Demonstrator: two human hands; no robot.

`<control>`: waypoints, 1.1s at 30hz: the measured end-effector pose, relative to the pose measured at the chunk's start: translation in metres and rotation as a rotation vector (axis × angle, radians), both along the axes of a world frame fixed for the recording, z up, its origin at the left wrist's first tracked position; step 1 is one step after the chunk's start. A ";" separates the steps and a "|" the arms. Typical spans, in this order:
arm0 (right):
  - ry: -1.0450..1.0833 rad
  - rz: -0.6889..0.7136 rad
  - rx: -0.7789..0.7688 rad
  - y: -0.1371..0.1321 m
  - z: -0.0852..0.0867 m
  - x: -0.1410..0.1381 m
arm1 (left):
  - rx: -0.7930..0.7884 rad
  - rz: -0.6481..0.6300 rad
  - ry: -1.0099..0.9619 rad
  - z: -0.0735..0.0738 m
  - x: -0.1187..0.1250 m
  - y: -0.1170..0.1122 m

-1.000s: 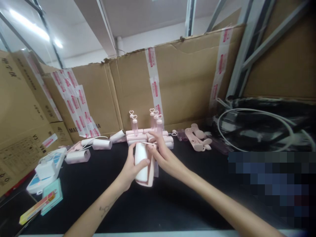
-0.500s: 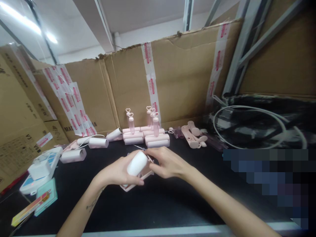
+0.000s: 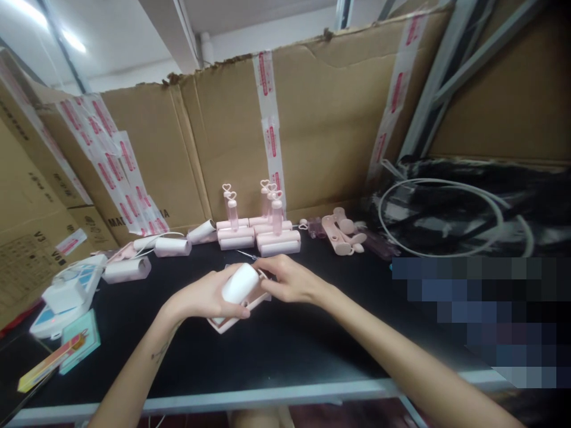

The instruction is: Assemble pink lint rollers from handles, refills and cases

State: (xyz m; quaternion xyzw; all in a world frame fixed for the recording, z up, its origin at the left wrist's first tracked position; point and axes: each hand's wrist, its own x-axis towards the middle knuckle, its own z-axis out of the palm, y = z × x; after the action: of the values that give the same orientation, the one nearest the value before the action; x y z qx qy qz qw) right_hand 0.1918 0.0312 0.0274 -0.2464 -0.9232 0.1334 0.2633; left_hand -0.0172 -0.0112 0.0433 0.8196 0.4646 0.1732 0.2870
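Near the middle of the black table, my left hand is wrapped around a smooth white cylinder-like part and the pale pink casing around it. The piece is tilted, its far end up and to the right. My right hand is closed in a pinch at the right edge of the casing, thumb and index finger together; their tips are partly hidden. A thin metal rod shows just beyond the right fingertips. Whether that hand touches the rod, I cannot tell.
Pink-and-white units with heart-topped sticks stand at the back. White cylinders with cords lie left, near a power strip and a teal box. Loose pink parts and a coiled white cable are right. Cardboard walls the back.
The view has tilted down, so the table's front edge shows more. Both hands keep nearly the same hold; the right fingers have shifted slightly at the casing's edge.
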 end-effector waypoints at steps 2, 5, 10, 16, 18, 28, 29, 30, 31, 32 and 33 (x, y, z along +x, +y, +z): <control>0.012 0.008 -0.016 0.001 -0.001 0.000 | -0.003 0.005 0.009 -0.001 -0.001 0.001; 0.027 0.032 -0.027 0.001 -0.002 0.000 | 0.004 0.015 -0.013 -0.001 -0.002 0.001; 0.059 0.044 -0.038 0.004 -0.004 0.000 | 0.006 0.020 -0.036 0.002 -0.003 -0.002; 0.121 0.053 -0.224 0.009 -0.006 0.000 | 0.024 0.060 -0.083 -0.002 0.000 0.000; 0.191 0.109 -0.309 0.008 -0.002 0.002 | 0.091 0.089 -0.122 -0.003 0.002 0.000; 0.572 0.150 -0.460 -0.009 0.004 -0.007 | 0.077 0.173 -0.654 -0.006 0.018 -0.013; 0.602 0.144 -0.486 -0.006 0.002 -0.009 | 0.046 0.210 -0.768 -0.007 0.020 -0.013; 0.624 0.129 -0.497 -0.002 0.000 -0.009 | -0.003 0.246 -0.886 -0.008 0.022 -0.013; 0.635 0.093 -0.474 0.004 -0.002 -0.007 | -0.068 0.270 -1.003 -0.009 0.022 -0.013; 0.629 0.016 -0.398 0.011 -0.002 -0.002 | -0.143 0.273 -1.117 -0.008 0.022 -0.012; 0.579 -0.116 -0.267 0.020 0.000 0.006 | -0.214 0.257 -1.229 -0.006 0.021 -0.011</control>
State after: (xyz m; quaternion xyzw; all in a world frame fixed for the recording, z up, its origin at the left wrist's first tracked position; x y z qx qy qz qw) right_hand 0.1982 0.0513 0.0270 -0.2827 -0.7688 0.3026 0.4873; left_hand 0.0040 -0.0225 0.0373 0.4752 0.3246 0.5974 0.5585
